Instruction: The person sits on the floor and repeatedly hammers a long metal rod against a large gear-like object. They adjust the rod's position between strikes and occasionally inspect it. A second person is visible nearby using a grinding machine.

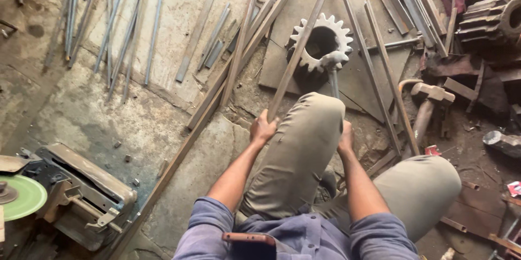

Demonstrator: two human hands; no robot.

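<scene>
Left hand grips flat bar; right hand apparently holds hammer.

Hammer handle behind raised knee

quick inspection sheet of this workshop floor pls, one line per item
surface: dusty, stained concrete floor with a flat grey metal plate lying on it
job's things: long rusty flat steel bar resting across a toothed grey steel gear; hammer with its head at the gear
clutter: thin steel rods, flat offcuts, a sledgehammer, a second big gear
grippers: left hand grips the bar; right hand grips the hammer handle
cables: nothing seen
surroundings: cut-off saw with green disc at the person's left
</scene>
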